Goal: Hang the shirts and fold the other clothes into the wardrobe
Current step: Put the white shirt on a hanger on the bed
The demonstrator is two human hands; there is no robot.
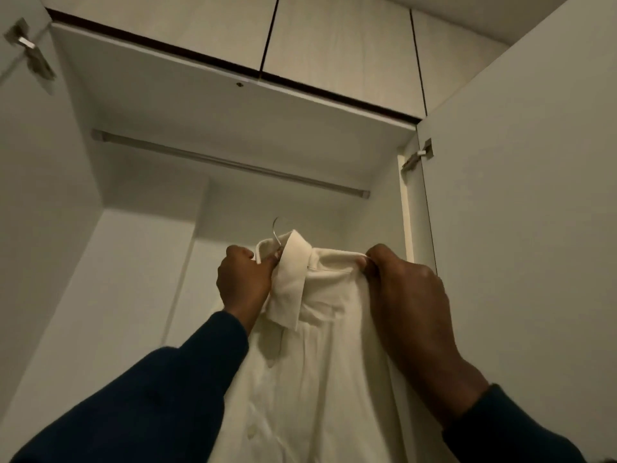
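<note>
Head view: our left hand [242,279] grips the hanger hook [275,233], right hand [405,289] pinches the cream shirt [320,362]; next, lift toward twelve o'clock onto the rail [230,163].

Rail [230,163] bare; open gap above hanger hook [275,228]; doors [521,195] flank sides.

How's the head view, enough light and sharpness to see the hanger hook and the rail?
Head view: dim, warm light, no glare. The rail reads clearly under the shelf. The hook is thin and faint above the shirt collar. Left hand and right hand look slightly soft. Wide-angle distortion slants the wardrobe walls.
</note>
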